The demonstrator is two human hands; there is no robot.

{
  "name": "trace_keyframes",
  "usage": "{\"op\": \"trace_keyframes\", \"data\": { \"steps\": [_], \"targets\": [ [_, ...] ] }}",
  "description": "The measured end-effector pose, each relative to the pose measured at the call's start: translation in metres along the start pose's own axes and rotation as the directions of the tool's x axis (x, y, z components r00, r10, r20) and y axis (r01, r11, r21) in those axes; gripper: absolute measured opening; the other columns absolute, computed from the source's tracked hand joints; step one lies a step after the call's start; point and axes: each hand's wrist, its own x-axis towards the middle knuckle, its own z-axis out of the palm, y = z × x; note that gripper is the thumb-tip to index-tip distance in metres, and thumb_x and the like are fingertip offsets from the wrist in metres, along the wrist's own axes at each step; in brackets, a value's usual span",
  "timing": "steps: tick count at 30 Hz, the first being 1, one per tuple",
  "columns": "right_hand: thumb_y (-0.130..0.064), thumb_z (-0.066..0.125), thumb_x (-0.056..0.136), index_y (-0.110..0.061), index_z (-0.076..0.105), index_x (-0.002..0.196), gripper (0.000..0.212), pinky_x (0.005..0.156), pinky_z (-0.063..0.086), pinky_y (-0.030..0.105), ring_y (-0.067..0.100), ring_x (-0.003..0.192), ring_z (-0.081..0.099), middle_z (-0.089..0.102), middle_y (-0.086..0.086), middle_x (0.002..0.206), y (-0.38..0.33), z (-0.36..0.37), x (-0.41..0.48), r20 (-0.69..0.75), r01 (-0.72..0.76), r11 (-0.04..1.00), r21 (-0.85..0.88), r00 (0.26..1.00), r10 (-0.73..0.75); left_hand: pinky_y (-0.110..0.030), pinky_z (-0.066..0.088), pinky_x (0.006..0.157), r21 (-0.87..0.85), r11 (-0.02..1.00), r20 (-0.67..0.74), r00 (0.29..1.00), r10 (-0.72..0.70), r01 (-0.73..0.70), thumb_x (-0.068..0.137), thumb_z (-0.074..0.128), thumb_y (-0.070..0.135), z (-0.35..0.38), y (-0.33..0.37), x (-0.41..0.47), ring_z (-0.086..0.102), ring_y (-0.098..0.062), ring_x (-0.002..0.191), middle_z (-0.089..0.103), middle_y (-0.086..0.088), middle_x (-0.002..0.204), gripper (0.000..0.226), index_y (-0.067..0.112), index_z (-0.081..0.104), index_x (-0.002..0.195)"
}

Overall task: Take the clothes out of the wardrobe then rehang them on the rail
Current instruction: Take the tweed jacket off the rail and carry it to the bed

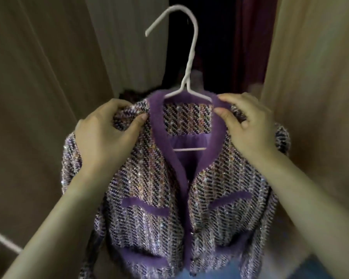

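Head view: both my hands grip one tweed jacket on one white hanger.

My left hand, at nine o'clock, is clamped on the nubby shoulder cloth; my right hand, at three o'clock, pinches the fuzzy collar edge. The jacket fills the centre down to six o'clock: coarse purple-and-black weave with glinting flecks, soft purple trim, four trimmed pocket flaps. The hanger, thin and smooth, hooks up toward twelve o'clock, before the dark wardrobe opening between two pale wood-grain doors.
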Motion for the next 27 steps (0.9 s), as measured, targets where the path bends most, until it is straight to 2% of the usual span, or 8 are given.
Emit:
{"op": "trace_keyframes", "data": {
  "steps": [6, 9, 12, 14, 16, 20, 24, 27],
  "targets": [
    [-0.025, 0.065, 0.087, -0.009, 0.069, 0.105, 0.023, 0.079, 0.049, 0.028, 0.016, 0.087, 0.062, 0.068, 0.004, 0.095, -0.016, -0.061, -0.158, 0.081, -0.329, 0.943, -0.057, 0.94, 0.333, -0.05, 0.048, 0.083, -0.011, 0.997, 0.299, 0.951, -0.073, 0.08, 0.077, 0.062, 0.051, 0.02, 0.015, -0.13, 0.063, -0.021, 0.088, 0.057, 0.017, 0.087, 0.031, 0.026, 0.063, 0.094],
    [-0.02, 0.069, 0.084, -0.009, 0.07, 0.101, 0.021, 0.075, 0.049, 0.031, 0.016, 0.081, 0.06, 0.066, 0.004, 0.088, -0.038, -0.104, -0.219, 0.044, -0.426, 0.886, -0.182, 0.897, 0.44, -0.047, 0.049, 0.077, -0.116, 0.991, 0.447, 0.894, -0.012, 0.071, 0.077, 0.062, 0.05, 0.032, 0.02, -0.178, 0.061, -0.02, 0.083, 0.059, 0.014, 0.087, 0.027, 0.027, 0.062, 0.092],
    [-0.025, 0.07, 0.083, -0.014, 0.071, 0.1, 0.021, 0.074, 0.049, 0.027, 0.01, 0.08, 0.06, 0.065, -0.003, 0.09, -0.071, -0.142, -0.272, -0.039, -0.55, 0.785, -0.284, 0.825, 0.564, -0.039, 0.048, 0.072, -0.253, 0.965, 0.566, 0.819, 0.092, 0.066, 0.077, 0.06, 0.051, 0.043, 0.023, -0.22, 0.061, -0.02, 0.083, 0.066, 0.004, 0.091, 0.032, 0.023, 0.064, 0.092],
    [-0.03, 0.065, 0.083, -0.015, 0.072, 0.1, 0.023, 0.073, 0.049, 0.024, 0.011, 0.077, 0.06, 0.066, 0.0, 0.089, -0.097, -0.158, -0.298, -0.121, -0.603, 0.706, -0.372, 0.785, 0.607, -0.032, 0.046, 0.072, -0.357, 0.931, 0.618, 0.766, 0.177, 0.073, 0.077, 0.061, 0.051, 0.048, 0.028, -0.239, 0.061, -0.015, 0.084, 0.066, 0.005, 0.091, 0.031, 0.023, 0.065, 0.092],
    [-0.029, 0.063, 0.083, -0.013, 0.072, 0.099, 0.025, 0.072, 0.047, 0.02, 0.011, 0.075, 0.058, 0.065, 0.005, 0.085, -0.127, -0.17, -0.318, -0.215, -0.638, 0.623, -0.452, 0.756, 0.619, -0.029, 0.043, 0.072, -0.449, 0.891, 0.641, 0.717, 0.273, 0.062, 0.075, 0.061, 0.049, 0.049, 0.034, -0.25, 0.059, -0.012, 0.083, 0.065, 0.007, 0.089, 0.028, 0.026, 0.064, 0.09],
    [-0.029, 0.065, 0.082, -0.017, 0.073, 0.099, 0.022, 0.067, 0.045, 0.019, 0.004, 0.07, 0.054, 0.06, -0.003, 0.08, -0.202, -0.188, -0.353, -0.444, -0.753, 0.436, -0.494, 0.649, 0.618, -0.025, 0.038, 0.074, -0.632, 0.775, 0.612, 0.603, 0.512, -0.017, 0.072, 0.06, 0.045, 0.042, 0.059, -0.263, 0.054, -0.013, 0.085, 0.063, 0.003, 0.088, 0.025, 0.026, 0.065, 0.088],
    [-0.03, 0.063, 0.084, -0.017, 0.072, 0.101, 0.023, 0.065, 0.045, 0.021, 0.006, 0.07, 0.054, 0.061, -0.001, 0.08, -0.278, -0.208, -0.377, -0.626, -0.798, 0.279, -0.535, 0.596, 0.503, -0.027, 0.038, 0.072, -0.763, 0.646, 0.56, 0.483, 0.673, -0.015, 0.069, 0.062, 0.044, 0.021, 0.103, -0.282, 0.053, -0.013, 0.081, 0.052, 0.013, 0.082, 0.022, 0.03, 0.067, 0.086],
    [-0.028, 0.068, 0.084, -0.017, 0.072, 0.101, 0.021, 0.067, 0.042, 0.014, 0.004, 0.07, 0.053, 0.062, -0.002, 0.08, -0.327, -0.232, -0.382, -0.72, -0.807, 0.16, -0.569, 0.582, 0.377, -0.031, 0.042, 0.072, -0.86, 0.51, 0.469, 0.408, 0.783, 0.009, 0.071, 0.066, 0.043, -0.001, 0.145, -0.296, 0.053, -0.01, 0.081, 0.058, 0.01, 0.083, 0.018, 0.03, 0.067, 0.084]
  ]
}}
